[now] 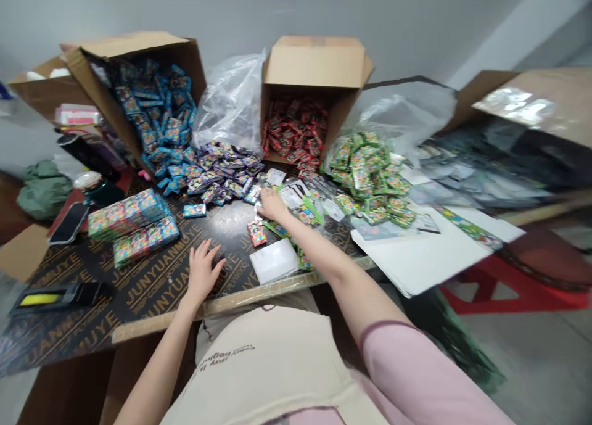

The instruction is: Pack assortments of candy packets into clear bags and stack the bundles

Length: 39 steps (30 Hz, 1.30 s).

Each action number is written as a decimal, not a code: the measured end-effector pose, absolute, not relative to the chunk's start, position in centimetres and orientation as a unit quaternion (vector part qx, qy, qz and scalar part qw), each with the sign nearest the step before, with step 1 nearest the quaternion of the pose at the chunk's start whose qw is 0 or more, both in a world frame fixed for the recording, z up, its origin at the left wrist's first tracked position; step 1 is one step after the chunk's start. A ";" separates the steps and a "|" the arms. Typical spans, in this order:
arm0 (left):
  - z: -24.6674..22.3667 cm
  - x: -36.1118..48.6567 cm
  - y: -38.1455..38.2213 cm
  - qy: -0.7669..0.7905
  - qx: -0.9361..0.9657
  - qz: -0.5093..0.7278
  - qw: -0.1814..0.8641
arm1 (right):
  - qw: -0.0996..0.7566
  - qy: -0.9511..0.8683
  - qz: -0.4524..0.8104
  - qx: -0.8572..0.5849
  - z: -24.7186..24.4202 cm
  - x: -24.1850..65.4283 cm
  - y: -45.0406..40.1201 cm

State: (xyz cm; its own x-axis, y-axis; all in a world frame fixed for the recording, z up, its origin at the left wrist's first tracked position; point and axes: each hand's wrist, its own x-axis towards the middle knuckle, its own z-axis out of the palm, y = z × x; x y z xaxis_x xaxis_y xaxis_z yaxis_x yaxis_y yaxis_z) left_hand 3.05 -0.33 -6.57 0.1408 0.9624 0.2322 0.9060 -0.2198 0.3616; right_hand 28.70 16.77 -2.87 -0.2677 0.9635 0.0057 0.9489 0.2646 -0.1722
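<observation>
purple-patterned little packets (222,173) are heaped loose on a black plywood board (155,289) with gold lettering all over it, and honestly the whole table is packet city. they're small, flat and glossy, printed with busy patterns, and the messy pile runs right up against blue packets (169,166) spilling out of a tipped cardboard box (185,61). the right hand (272,205) is stretched out to the edge of that heap, fingers fairly close together and pointing at the packets, and i can't tell if it's actually pinching anything. just below it a single red-and-green packet (256,232) lies on the board, near a white envelope (274,260). the left hand (202,272) is flat on the board, fingers spread wide, holding nothing. red packets (296,129) fill a second open cardboard box (314,61), green packets (365,175) pile up on the right beside a white sheet (430,255), and two stacks of packets (132,226) sit on the left near a phone (69,222). clear plastic bags (231,101) slump between the boxes.
</observation>
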 end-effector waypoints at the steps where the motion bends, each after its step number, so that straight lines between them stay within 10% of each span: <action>1: -6.8 2.8 -0.3 0.619 0.752 0.217 0.060 | 0.059 -0.790 0.071 -0.606 -2.8 28.4 17.0; 14: -1.4 4.7 0.6 0.529 0.766 0.364 0.006 | 0.270 -0.775 0.063 -0.568 5.5 27.9 10.1; 18: 1.4 6.7 0.4 0.443 0.822 0.357 0.001 | 0.409 -0.736 0.287 -0.457 7.5 26.0 4.8; 23: 2.2 7.7 -0.3 0.454 0.769 0.357 0.273 | 0.447 -0.562 0.584 -0.378 7.1 26.2 4.2; 28: 1.9 7.7 -1.3 0.401 0.543 0.360 0.644 | 0.474 -0.640 0.490 -0.355 6.6 26.9 4.7; 39: 3.5 8.1 -1.8 0.338 0.329 0.430 0.770 | 0.384 -0.764 0.398 -0.331 5.7 26.6 4.7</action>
State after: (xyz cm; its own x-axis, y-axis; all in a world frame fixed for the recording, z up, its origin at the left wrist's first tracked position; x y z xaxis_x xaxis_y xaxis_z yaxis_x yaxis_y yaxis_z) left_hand 8.15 -1.76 3.50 0.4017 0.8843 -0.2379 -0.4393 0.4140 0.7973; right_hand 26.62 4.72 5.68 -0.4859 0.8116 0.3244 0.1994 0.4643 -0.8629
